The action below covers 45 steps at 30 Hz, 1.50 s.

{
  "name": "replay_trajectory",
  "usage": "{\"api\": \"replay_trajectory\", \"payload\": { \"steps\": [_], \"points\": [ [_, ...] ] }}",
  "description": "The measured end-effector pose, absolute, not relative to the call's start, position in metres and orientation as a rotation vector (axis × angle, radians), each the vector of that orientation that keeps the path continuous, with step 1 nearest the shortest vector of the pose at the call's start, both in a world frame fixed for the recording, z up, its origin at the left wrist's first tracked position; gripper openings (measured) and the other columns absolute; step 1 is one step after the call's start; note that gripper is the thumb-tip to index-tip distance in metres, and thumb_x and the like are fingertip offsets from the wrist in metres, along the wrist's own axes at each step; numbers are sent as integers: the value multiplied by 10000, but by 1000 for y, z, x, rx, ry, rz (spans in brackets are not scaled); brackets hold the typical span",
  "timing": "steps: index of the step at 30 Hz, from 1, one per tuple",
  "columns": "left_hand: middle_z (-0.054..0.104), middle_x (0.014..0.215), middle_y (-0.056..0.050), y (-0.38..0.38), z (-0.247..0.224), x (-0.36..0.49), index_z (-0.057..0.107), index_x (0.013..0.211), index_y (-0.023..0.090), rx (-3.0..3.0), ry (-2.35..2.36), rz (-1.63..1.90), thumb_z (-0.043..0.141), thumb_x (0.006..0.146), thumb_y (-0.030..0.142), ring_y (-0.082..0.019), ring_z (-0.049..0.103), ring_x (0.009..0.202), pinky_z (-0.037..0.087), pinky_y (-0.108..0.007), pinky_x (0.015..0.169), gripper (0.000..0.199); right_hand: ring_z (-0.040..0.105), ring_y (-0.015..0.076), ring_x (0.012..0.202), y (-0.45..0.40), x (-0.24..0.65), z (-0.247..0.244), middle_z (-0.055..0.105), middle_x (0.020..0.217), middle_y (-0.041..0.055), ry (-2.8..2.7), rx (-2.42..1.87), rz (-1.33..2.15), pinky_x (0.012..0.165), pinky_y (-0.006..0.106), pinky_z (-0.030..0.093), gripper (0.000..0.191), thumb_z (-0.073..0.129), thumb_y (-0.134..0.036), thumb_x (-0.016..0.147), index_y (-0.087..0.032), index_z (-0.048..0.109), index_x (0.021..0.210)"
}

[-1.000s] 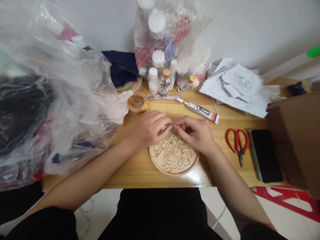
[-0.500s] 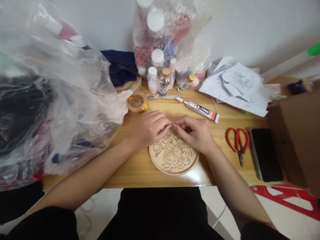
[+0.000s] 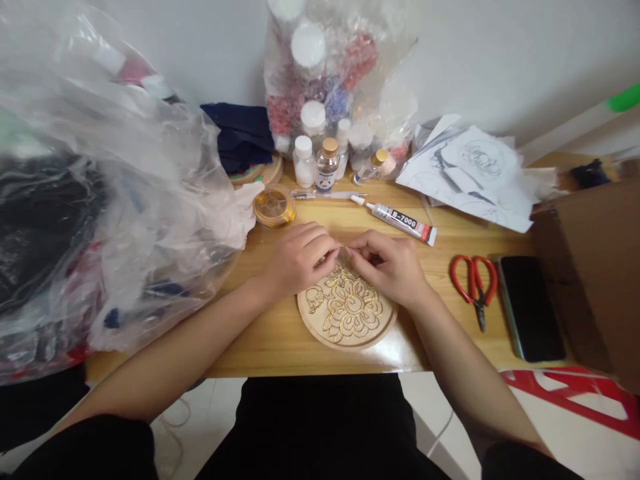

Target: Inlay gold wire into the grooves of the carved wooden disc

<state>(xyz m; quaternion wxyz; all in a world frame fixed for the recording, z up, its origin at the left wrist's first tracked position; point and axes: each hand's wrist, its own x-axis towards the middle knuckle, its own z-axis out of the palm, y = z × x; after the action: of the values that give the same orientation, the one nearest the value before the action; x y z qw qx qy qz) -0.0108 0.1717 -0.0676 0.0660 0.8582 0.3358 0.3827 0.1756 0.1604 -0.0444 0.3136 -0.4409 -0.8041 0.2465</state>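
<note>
A round wooden board with a raised rim lies flat on the table, a flower pattern outlined on it in gold wire. Above its far edge my left hand and my right hand meet almost fingertip to fingertip. Each is closed in a pinch on a thin piece of gold wire, of which only a tiny glint shows between the fingers. My hands cover the upper part of the board. Beyond my left hand sits a spool of gold wire.
Behind the board lie a pen and a glue tube, with small bottles further back. Red-handled pliers, a phone and a cardboard box are on the right. Plastic bags crowd the left; paper sketches lie behind.
My left fingertips have drawn slightly left, widening the gap between the two pinches. The rest shifts only slightly with the camera.
</note>
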Motion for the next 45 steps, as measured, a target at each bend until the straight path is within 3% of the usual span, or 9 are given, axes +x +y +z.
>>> {"api": "replay_trajectory", "payload": {
  "steps": [18,25,29,32,36,39,45],
  "points": [
    [680,773,-21,170,-61,-8,654,824,154,2031,947,1284,619,823,145,-92,616,708,502,-228,647,36,518,59,519,160,176,-38,635,625,-20,-1929,-1102,1083,482,200,382,123,603,-249,830,-145,650,876],
    [722,838,-54,175,-64,-10,537,847,154,1440,937,1181,536,889,237,-121,686,720,547,-252,632,93,538,115,536,176,206,-38,647,639,24,-1795,-1664,490,522,258,386,149,624,-297,789,-158,675,768],
    [728,816,-52,178,-66,-9,495,833,158,1198,895,1155,591,859,288,-142,705,708,544,-238,588,164,538,140,540,180,214,-39,639,630,32,-1975,-1880,539,523,269,365,156,728,-296,671,-160,679,726],
    [724,757,-32,178,-65,-8,505,803,154,1049,888,1155,661,797,307,-144,705,676,534,-218,565,219,540,148,564,179,211,-37,641,642,36,-2061,-1958,560,545,272,357,81,694,-234,690,-159,665,702],
    [696,651,-3,179,-64,-8,526,769,149,970,855,1139,706,737,281,-126,688,617,511,-192,532,225,556,154,620,177,209,-37,646,695,41,-2048,-1824,592,591,284,376,58,614,-211,764,-169,635,731],
    [658,589,26,180,-63,-8,540,767,149,965,837,1131,713,719,264,-107,662,553,498,-188,510,213,555,132,599,176,208,-39,612,706,17,-1832,-1643,807,579,272,399,93,576,-275,818,-185,585,799],
    [616,580,47,180,-61,-8,588,790,143,1014,812,1091,708,713,258,-65,578,420,430,-167,394,184,443,81,540,173,199,-42,511,660,-23,-1575,-1396,1095,535,238,363,182,537,-352,874,-193,525,786]
  ]
}}
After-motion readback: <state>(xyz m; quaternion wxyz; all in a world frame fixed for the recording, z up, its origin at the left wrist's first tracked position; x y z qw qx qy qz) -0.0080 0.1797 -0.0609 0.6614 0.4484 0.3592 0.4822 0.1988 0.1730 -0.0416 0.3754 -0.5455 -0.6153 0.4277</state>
